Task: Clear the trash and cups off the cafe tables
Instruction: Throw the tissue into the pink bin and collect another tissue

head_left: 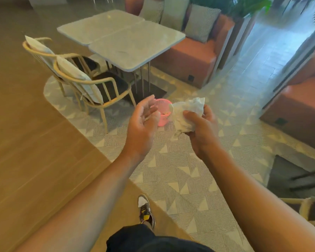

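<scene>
We hold our hands apart, one on either side of the pink basket (163, 106) that stands on the patterned floor. Our right hand (202, 128) grips a crumpled white napkin (185, 113) just right of the basket's rim. Our left hand (144, 122) is relaxed and empty just left of it. Small pale scraps lie inside the basket, too blurred to name. Beyond the basket stand two grey tables (124, 37), pushed together.

Left hand (144, 122) relaxed, right hand (202, 128) gripping napkin (187, 113)
</scene>
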{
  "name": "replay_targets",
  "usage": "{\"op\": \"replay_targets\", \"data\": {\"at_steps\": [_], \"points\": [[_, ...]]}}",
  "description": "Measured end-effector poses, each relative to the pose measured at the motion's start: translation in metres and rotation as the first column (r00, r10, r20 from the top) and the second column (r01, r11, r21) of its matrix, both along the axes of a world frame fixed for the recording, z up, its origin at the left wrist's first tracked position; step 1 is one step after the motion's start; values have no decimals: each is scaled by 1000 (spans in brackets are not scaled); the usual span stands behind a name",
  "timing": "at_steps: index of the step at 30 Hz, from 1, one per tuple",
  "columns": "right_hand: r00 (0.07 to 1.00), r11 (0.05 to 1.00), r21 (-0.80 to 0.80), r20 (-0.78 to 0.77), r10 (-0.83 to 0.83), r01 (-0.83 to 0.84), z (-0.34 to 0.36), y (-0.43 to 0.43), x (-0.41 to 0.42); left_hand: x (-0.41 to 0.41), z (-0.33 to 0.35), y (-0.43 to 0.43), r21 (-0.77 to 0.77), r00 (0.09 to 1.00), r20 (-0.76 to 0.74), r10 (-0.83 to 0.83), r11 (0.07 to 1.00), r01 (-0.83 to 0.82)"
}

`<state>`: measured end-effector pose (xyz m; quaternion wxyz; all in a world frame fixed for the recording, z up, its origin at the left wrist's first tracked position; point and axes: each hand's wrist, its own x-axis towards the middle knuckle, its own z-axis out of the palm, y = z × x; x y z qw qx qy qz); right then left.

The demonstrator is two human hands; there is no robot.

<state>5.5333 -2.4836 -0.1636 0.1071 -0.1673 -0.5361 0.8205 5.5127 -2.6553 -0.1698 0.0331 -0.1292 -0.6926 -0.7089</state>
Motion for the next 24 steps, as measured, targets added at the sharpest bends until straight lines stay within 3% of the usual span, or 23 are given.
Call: {"op": "replay_targets", "data": {"at_steps": [14, 24], "points": [[992, 990, -74, 28, -122, 124, 0, 34, -246, -260, 7, 16, -39, 999, 6, -35, 999, 36], [988, 988, -101, 114, -108, 120, -53, 116, -434, -440, -28, 106, -102, 999, 50, -11, 995, 16]]}}
